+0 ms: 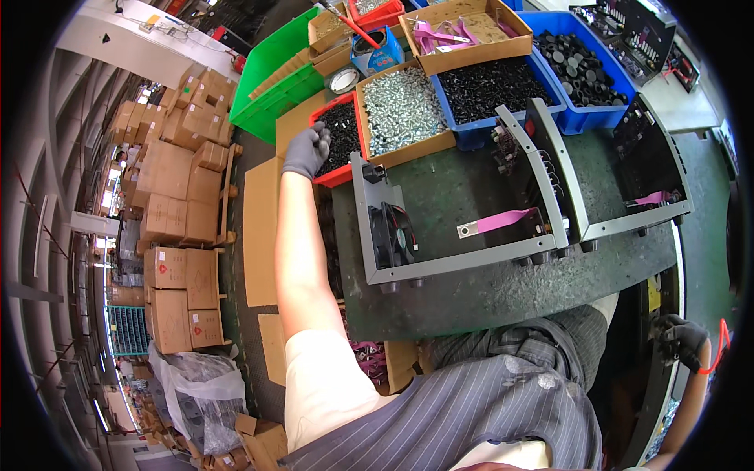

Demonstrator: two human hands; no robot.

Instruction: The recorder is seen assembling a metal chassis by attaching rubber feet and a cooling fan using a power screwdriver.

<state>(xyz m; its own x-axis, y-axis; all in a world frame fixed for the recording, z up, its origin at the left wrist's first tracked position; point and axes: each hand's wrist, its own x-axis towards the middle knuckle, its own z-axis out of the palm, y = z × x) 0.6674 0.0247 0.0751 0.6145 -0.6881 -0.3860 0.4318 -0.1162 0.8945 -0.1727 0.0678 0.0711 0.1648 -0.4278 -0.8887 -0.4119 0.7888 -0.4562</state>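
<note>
My left hand (308, 151), in a grey glove, is over the near left edge of a red bin (333, 177) of small black screws. Its fingers are curled together; whatever may be between them is hidden. Far to the right, my right hand (682, 342), in a dark glove, hangs beyond the table's edge with bent fingers. I cannot make out what it holds. Between the hands, two grey metal casings (463, 264) stand on the dark green table (503, 302). A black fan (390, 235) sits inside the left casing, near a pink-sleeved strap (501, 222) with a metal end.
Behind the casings are a cardboard tray of silver screws (400, 106), a blue bin of black screws (491, 90) and a blue bin of black round caps (577, 71). An open carton (471, 35) holds pink straps. A green crate (263, 94) stands left; stacked cartons (169, 212) lie beyond.
</note>
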